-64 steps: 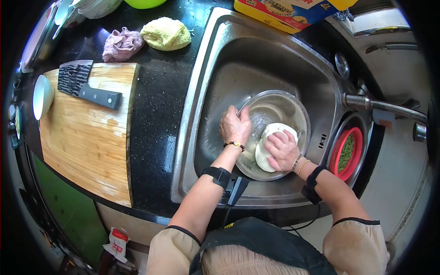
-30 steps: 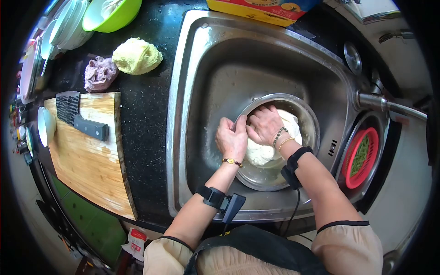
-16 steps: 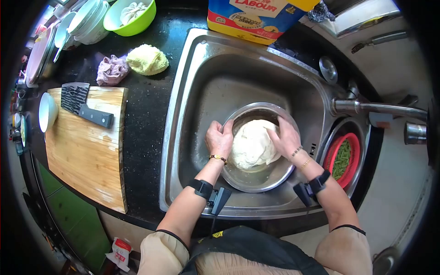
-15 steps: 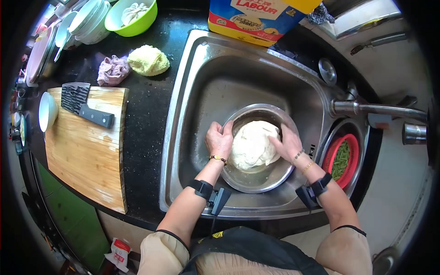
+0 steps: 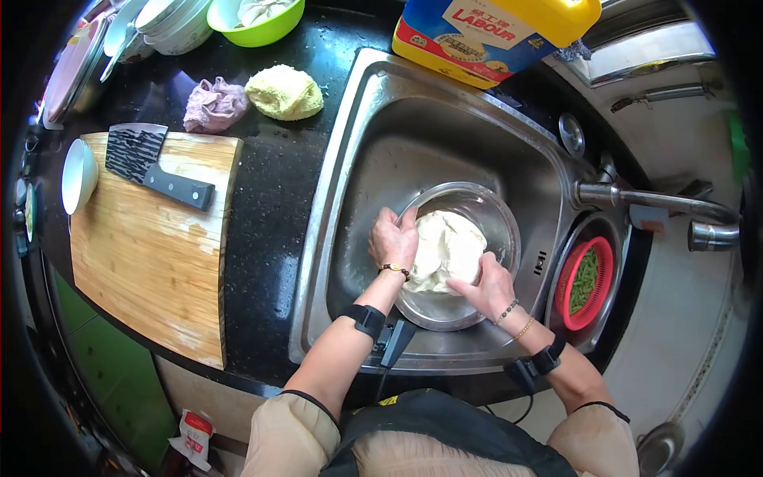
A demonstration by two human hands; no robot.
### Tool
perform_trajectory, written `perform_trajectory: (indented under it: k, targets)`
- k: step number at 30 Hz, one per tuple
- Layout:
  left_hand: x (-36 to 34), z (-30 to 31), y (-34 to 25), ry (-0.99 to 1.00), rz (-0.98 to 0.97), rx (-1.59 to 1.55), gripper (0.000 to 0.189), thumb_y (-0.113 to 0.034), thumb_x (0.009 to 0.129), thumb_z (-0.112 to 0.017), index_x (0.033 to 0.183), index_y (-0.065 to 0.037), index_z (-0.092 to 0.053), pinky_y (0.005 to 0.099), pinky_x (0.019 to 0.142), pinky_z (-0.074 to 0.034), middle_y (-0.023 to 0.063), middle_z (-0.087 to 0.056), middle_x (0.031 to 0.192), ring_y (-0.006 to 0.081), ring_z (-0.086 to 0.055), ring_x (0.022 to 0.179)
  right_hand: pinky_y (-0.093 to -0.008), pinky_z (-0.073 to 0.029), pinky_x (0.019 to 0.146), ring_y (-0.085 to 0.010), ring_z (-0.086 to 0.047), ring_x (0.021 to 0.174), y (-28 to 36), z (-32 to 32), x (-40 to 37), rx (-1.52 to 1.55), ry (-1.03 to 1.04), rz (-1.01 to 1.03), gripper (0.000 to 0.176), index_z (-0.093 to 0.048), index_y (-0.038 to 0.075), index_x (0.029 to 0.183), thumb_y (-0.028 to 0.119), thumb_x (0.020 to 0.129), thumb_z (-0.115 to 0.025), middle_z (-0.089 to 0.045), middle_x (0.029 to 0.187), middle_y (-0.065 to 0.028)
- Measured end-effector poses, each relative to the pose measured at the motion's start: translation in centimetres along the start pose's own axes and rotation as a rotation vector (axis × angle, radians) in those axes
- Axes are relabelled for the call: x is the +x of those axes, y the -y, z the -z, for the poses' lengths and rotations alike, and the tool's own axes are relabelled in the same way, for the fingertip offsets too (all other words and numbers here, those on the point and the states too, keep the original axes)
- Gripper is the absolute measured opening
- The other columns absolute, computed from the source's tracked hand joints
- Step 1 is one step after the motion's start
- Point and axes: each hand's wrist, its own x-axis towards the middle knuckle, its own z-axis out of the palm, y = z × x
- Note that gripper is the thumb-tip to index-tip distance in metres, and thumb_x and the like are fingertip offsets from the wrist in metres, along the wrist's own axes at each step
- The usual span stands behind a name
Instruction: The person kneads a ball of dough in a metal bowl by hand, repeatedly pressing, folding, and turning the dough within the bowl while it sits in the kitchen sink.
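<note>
A white lump of dough point(image 5: 445, 246) lies in a round metal bowl point(image 5: 502, 226), which stands inside the sink basin. A crease runs down the dough's upper face. My left hand point(image 5: 393, 242) is closed on the bowl's left rim, with the thumb at the inside edge. At the dough's lower right, my right hand point(image 5: 489, 288) grips its edge between thumb and fingers. Some of those fingertips are hidden by the hand and the dough.
Left of the steel sink point(image 5: 334, 167), a cleaver point(image 5: 171, 179) and a pale bowl point(image 5: 79, 176) rest on a cutting board point(image 5: 151, 270). Two cloths point(image 5: 284, 93) lie behind it. A red basket point(image 5: 604, 278) of green vegetables sits right, below the faucet point(image 5: 668, 203). A yellow jug point(image 5: 485, 36) stands behind.
My right hand has moved from the dough's right side down to its lower right edge. The dough is now creased on top. My left hand stays on the rim; the whole view has shifted slightly.
</note>
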Motion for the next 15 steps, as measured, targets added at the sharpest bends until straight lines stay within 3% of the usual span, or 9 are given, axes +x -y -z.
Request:
perform_trajectory:
  k: [4,6,9,15]
  targets:
    - [-0.1,0.0,-0.2,0.002,0.022,-0.003,0.040,-0.043,0.076,-0.066,0.076,-0.005,-0.052,0.0460,0.066,-0.044,0.0152,-0.061,0.079,0.0361,-0.059,0.078,-0.0426,-0.050,0.067,-0.0387,-0.063,0.072,0.9,0.5,-0.6,-0.002,0.121,0.055,0.054,-0.049,-0.003,0.084,0.040,0.067,-0.076,-0.061,0.070,-0.0214]
    - [-0.1,0.0,-0.2,-0.004,0.020,0.002,0.040,-0.042,0.076,-0.066,0.077,-0.005,-0.053,0.0465,0.067,-0.044,0.0150,-0.061,0.082,0.0360,-0.059,0.079,-0.0428,-0.050,0.064,-0.0375,-0.063,0.068,1.7,0.0,-0.9,-0.068,0.143,0.201,0.048,-0.050,-0.003,0.083,0.036,0.070,-0.075,-0.061,0.065,-0.0197]
    - [-0.2,-0.2,-0.2,-0.069,-0.006,-0.018,0.042,-0.043,0.074,-0.067,0.076,-0.003,-0.053,0.0446,0.065,-0.044,0.0187,-0.062,0.079,0.0384,-0.060,0.076,-0.0432,-0.050,0.064,-0.0367,-0.063,0.069,3.4,-0.5,-1.0,-0.200,0.239,0.253,0.045,-0.051,-0.003,0.083,0.034,0.071,-0.073,-0.062,0.067,-0.0205]
    - [-0.2,-0.1,-0.3,-0.069,0.002,-0.011,0.041,-0.043,0.075,-0.067,0.077,-0.003,-0.054,0.0448,0.066,-0.045,0.0179,-0.063,0.082,0.0381,-0.060,0.079,-0.0397,-0.051,0.062,-0.0323,-0.065,0.070,3.7,-3.6,-0.7,-0.352,0.301,0.359,0.032,-0.053,-0.001,0.084,0.025,0.074,-0.069,-0.063,0.068,-0.0190]
